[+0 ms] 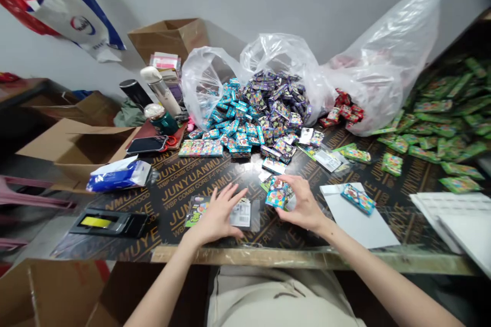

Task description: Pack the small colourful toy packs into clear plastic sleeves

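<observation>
My left hand [217, 217] lies with fingers spread over a flat printed plastic packet [197, 209] near the table's front edge. A barcode label [244, 213] shows on the packet's right part. Just right of it, my right hand [301, 204] grips a small blue printed box [276, 192] between thumb and fingers. Part of a green-edged packet shows behind that box. Farther back, blue boxes [241, 127] and purple boxes [276, 97] spill in a heap from clear plastic bags [209, 76].
A blue box [358, 198] lies on white paper [356, 219] at the right. Green packs [445, 117] are piled beyond it; red packs [343, 110] sit in a clear bag. To the left are a tape dispenser [111, 223], blue wipes pack [118, 174], phone [147, 144] and open carton [84, 153].
</observation>
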Available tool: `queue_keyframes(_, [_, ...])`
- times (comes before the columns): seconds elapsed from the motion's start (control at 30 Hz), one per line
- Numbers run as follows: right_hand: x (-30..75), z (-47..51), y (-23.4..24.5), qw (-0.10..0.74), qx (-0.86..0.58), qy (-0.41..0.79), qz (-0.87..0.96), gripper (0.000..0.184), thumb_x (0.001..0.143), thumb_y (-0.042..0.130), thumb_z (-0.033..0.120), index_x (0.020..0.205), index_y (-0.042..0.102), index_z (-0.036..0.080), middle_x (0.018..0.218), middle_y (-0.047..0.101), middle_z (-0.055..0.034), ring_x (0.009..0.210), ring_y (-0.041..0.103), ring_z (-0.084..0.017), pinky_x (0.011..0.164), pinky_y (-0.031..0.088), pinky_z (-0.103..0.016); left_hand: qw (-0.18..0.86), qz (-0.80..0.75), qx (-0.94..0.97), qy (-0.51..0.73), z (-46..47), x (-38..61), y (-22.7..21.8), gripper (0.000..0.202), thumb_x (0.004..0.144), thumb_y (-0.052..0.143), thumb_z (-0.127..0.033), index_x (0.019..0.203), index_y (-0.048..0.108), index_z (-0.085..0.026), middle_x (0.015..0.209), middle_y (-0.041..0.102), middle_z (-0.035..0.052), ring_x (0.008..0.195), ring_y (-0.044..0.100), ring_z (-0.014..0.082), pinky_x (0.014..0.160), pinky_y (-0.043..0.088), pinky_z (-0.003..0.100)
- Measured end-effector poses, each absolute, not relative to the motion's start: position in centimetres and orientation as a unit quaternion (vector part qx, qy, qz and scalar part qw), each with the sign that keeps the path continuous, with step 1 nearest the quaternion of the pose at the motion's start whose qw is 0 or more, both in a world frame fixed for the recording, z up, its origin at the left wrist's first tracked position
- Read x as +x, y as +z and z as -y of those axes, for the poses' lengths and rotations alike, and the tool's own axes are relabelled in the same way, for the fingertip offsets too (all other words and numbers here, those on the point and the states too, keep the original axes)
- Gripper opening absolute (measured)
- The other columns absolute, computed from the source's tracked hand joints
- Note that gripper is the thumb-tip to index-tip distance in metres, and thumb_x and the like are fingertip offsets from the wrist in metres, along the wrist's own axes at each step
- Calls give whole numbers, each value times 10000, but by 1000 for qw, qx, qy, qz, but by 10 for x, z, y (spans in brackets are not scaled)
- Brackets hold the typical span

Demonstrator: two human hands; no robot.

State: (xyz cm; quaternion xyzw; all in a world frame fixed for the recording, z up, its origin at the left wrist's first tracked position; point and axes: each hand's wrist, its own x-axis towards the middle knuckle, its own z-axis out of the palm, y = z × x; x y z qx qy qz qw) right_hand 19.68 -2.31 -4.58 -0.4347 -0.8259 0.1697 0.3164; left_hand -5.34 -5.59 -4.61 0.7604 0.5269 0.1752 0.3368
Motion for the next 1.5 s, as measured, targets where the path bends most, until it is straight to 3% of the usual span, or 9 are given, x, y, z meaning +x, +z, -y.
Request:
queue_keyframes(0.13, [206, 29, -55, 264, -423, 172, 850, 670, 626, 633, 286, 1246, 388, 232, 1187, 528, -70, 1099, 440, -267, 931, 288, -438, 220, -511, 828, 67, 59, -60, -58, 988, 521, 760, -291, 1362, 239, -284, 1294, 449, 90, 1211, 385, 267, 1062, 95, 528])
queue_keyframes(0.4, [199, 34, -52, 226, -368, 228, 873, 771, 603, 649, 312, 1297, 322, 228, 1245, 493, -75, 1190, 365, -268, 1001, 182, -458, 208, -505, 822, 159, 58, -38, -52, 1036, 588, 696, -308, 1401, 60, -216, 1265, 464, 101, 1173, 424, 248, 1076, 136, 491])
queue_keyframes(0.63, [206, 35, -56, 281, -395, 215, 848, 1034, 562, 688, 581, 1377, 171, 209, 1321, 411, -132, 1249, 302, -312, 1018, 158, -482, 218, -512, 808, 194, 53, -33, -45, 1051, 578, 710, -323, 1399, 63, -216, 1308, 430, 103, 1202, 398, 247, 1079, 152, 483])
queue_keyframes(0.8, [193, 20, -50, 287, -364, 247, 851, 637, 831, 502, 405, 1372, 205, 249, 1142, 570, -68, 1062, 508, -220, 1007, 192, -448, 229, -519, 795, 214, 47, -28, -48, 1056, 570, 721, -356, 1397, 76, -233, 1345, 394, 105, 1209, 395, 264, 1072, 170, 486])
queue_keyframes(0.93, [189, -45, -52, 371, -538, 77, 753, 416, 806, 533, 379, 1185, 491, 213, 1069, 563, -104, 1036, 453, -280, 889, 285, -469, 219, -528, 792, 213, 41, -20, -60, 1069, 545, 735, -359, 1397, 105, -218, 1288, 453, 104, 1170, 430, 264, 1062, 188, 487])
queue_keyframes(1.07, [189, -87, -56, 316, -551, -9, 772, 156, 775, 564, 278, 878, 622, 176, 1038, 547, -128, 1019, 420, -302, 839, 296, -477, 224, -560, 769, 211, 30, -8, -67, 987, 453, 783, -407, 1318, 350, -213, 1239, 506, 118, 1178, 412, 313, 1052, 107, 557])
queue_keyframes(1.27, [175, -12, -49, 326, -406, -36, 853, 203, 825, 490, 167, 986, 593, 236, 1128, 558, -63, 1113, 414, -247, 946, 222, -450, 581, -536, 381, 480, 17, 14, -53, 472, 700, 593, -508, 980, 607, -129, 925, 654, 106, 830, 613, 208, 800, 459, 367])
queue_keyframes(1.37, [179, 19, -37, 302, -338, 24, 891, 354, 789, 569, 256, 1140, 525, 263, 1256, 484, -69, 1179, 378, -258, 975, 230, -441, 687, -470, 284, 476, 19, 22, -49, 341, 691, 630, -438, 814, 614, -120, 657, 616, 15, 527, 547, 101, 572, 462, 242])
queue_keyframes(1.5, [195, 19, -27, 289, -328, 168, 884, 752, 652, 659, 410, 1307, 347, 211, 1332, 384, -123, 1219, 340, -293, 966, 285, -442, 723, -448, 355, 389, 27, 22, -47, 259, 679, 653, -362, 775, 622, -123, 641, 608, 7, 511, 527, 87, 519, 416, 199])
